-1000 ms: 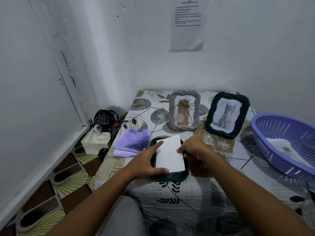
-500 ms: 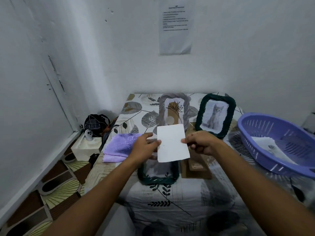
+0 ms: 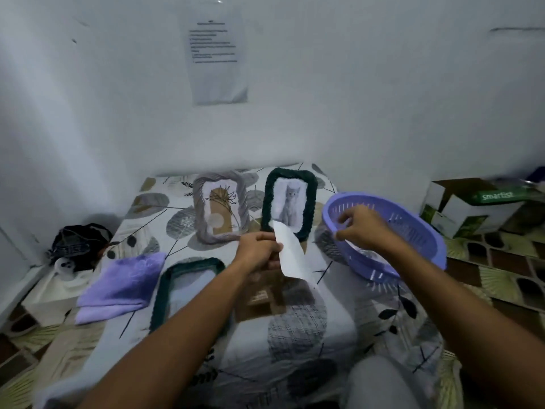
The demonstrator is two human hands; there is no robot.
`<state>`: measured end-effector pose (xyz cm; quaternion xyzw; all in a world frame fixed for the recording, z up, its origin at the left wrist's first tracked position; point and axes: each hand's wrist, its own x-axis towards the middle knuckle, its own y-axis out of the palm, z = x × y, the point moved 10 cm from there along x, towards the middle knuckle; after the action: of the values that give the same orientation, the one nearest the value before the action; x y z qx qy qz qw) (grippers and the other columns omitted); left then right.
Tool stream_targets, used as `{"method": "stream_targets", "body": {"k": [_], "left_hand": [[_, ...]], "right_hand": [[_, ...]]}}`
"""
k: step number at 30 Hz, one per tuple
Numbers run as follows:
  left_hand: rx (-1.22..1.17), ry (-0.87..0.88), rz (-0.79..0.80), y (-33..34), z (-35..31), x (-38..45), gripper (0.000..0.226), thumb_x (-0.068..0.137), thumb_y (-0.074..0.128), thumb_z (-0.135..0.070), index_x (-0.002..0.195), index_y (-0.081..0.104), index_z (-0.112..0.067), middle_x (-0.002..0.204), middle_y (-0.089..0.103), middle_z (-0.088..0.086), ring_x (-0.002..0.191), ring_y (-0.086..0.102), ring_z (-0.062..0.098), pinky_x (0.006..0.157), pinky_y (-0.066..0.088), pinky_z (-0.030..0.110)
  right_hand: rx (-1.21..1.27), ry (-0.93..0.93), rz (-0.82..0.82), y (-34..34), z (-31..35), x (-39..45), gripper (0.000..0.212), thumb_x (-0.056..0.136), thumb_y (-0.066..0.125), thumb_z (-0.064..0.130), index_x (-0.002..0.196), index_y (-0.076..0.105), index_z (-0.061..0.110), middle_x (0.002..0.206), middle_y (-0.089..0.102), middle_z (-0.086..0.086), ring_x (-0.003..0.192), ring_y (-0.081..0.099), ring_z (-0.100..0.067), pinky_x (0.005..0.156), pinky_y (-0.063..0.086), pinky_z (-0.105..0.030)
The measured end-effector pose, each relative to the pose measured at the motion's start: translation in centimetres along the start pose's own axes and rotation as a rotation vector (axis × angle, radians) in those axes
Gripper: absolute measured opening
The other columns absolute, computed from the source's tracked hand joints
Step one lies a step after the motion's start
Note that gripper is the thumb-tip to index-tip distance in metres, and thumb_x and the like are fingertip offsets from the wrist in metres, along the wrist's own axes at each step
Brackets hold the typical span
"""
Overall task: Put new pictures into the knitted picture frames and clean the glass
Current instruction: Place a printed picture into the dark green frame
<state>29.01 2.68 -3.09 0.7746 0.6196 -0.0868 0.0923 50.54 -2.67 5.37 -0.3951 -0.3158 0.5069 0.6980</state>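
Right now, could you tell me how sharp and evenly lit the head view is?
Head view: soft with motion blur; the sheet on the wall is unreadable and the right hand over the basket smears. Light is dim and bluish, no glare; wide-angle bending curves the table edge.

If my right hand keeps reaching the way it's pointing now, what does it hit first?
Most likely the white paper lying inside the purple basket. The right hand is over the basket's near rim with its fingers pointing in, though depth is hard to judge.
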Motion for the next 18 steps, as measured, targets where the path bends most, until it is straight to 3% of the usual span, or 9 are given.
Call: {"method": "stream_targets", "body": {"k": [2,4,8,11,15,18], "left_hand": [[-0.078,-0.059,0.007,1.9,1.7,1.1,0.017,0.087,0.058,0.008,0.101,0.063,-0.001,0.093,0.066,0.020,0.076,0.063,0.028,0.056,0.055,0.032],[-0.148,-0.124,0.015,3.9,3.6,2.1,0.016,0.089,0.054,0.009,0.100,0.063,0.002,0.087,0.063,0.021,0.075,0.058,0.029,0.062,0.051,0.035],[-0.091,-0.202,-0.005,5.9,6.1,2.7,0.013,0.089,0.048,0.011,0.091,0.057,0.001,0.046,0.044,0.006,0.038,0.038,0.014,0.040,0.036,0.021],[-0.065,-0.202,-0.042,6.4,6.6,3.2,0.018,0.086,0.048,0.014,0.085,0.052,-0.003,0.049,0.040,0.005,0.039,0.036,0.014,0.042,0.037,0.025],[-0.080,-0.214,-0.036,8.1,7.1,3.5,0.028,0.088,0.043,0.015,0.074,0.042,-0.009,0.039,0.032,0.001,0.033,0.030,0.010,0.036,0.035,0.019],[-0.089,-0.206,-0.045,9.3,7.3,3.6,0.023,0.089,0.043,0.015,0.078,0.044,-0.006,0.041,0.038,0.003,0.032,0.034,0.012,0.036,0.041,0.023]], "right_hand": [[0.026,0.035,0.118,1.2,-1.2,-0.6,0.039,0.079,0.076,0.019,0.114,0.065,0.005,0.113,0.065,-0.011,0.097,0.060,-0.027,0.084,0.049,-0.035],[0.084,0.046,0.160,1.6,-1.9,-1.0,0.038,0.079,0.076,0.018,0.113,0.067,0.004,0.116,0.064,-0.012,0.101,0.059,-0.028,0.085,0.046,-0.035],[0.149,0.076,0.167,1.5,-3.0,-0.8,0.025,0.081,0.073,0.011,0.105,0.072,0.005,0.096,0.066,-0.011,0.072,0.057,-0.017,0.069,0.046,-0.029],[0.181,0.097,0.172,1.3,-3.3,-0.5,0.024,0.081,0.071,0.008,0.105,0.071,0.006,0.088,0.064,-0.008,0.066,0.054,-0.013,0.066,0.046,-0.028],[0.198,0.116,0.180,0.8,-3.6,-0.3,0.025,0.083,0.069,0.007,0.108,0.070,0.005,0.076,0.059,-0.001,0.068,0.054,-0.016,0.066,0.045,-0.029],[0.214,0.116,0.178,0.7,-3.6,-0.2,0.025,0.084,0.068,0.008,0.109,0.069,0.005,0.073,0.057,0.002,0.067,0.053,-0.014,0.066,0.044,-0.029]]}}
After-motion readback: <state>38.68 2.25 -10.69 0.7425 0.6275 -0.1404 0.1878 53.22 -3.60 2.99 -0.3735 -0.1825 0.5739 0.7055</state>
